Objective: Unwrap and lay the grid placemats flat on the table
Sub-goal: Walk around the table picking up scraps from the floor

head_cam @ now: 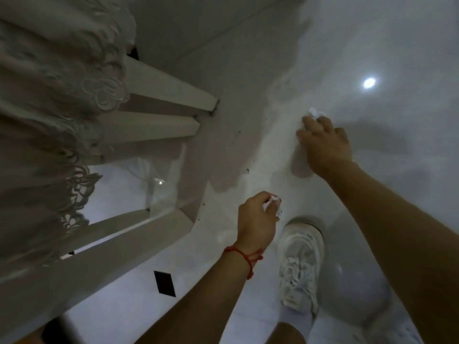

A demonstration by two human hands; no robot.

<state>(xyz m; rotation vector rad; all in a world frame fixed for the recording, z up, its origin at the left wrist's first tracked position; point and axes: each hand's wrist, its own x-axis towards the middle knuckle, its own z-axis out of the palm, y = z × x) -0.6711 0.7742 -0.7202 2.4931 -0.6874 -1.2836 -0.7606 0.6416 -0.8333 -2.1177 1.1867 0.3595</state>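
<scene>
Below, both hands [293,175] reach over glossy white floor [372,45] beside table legs [159,95].

Tablecloth [49,95] left; shoe [300,264] right

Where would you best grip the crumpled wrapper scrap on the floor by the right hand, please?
Grip the wrapper scrap by its raised, crinkled top, from straight above, with the right hand, whose fingertips are at its near edge. It lies low on the smooth floor, leaving no side to slip under.
</scene>
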